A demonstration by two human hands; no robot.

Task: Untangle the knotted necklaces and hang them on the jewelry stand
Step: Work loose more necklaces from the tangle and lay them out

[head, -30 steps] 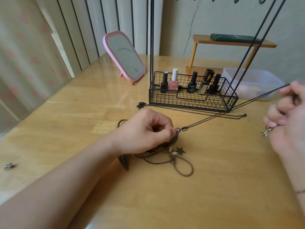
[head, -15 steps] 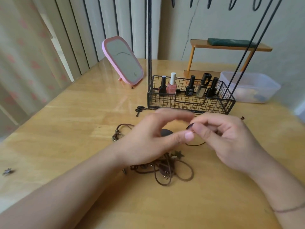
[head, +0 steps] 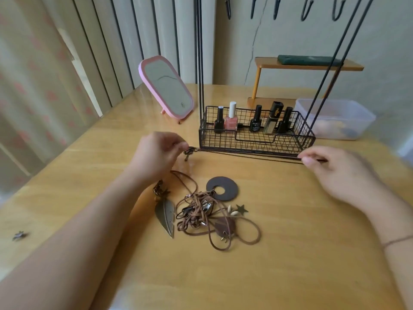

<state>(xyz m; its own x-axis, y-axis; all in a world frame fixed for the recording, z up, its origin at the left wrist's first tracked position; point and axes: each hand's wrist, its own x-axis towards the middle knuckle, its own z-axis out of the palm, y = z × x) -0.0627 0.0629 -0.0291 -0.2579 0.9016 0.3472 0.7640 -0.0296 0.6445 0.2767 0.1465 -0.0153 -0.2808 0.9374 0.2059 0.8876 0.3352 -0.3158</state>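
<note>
Thin dark necklace (head: 245, 153) stretched taut — brown cord tangle (head: 207, 218) below, near jewelry stand (head: 257, 139).

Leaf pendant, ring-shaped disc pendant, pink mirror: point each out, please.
leaf pendant (head: 165, 217): head view, middle of the metal blade.
ring-shaped disc pendant (head: 231, 187): head view, flat right side of the ring.
pink mirror (head: 166, 87): head view, centre of the glass.

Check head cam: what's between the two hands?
Head view: a thin dark chain stretched taut from left hand to right hand, in front of the wire basket.
</note>
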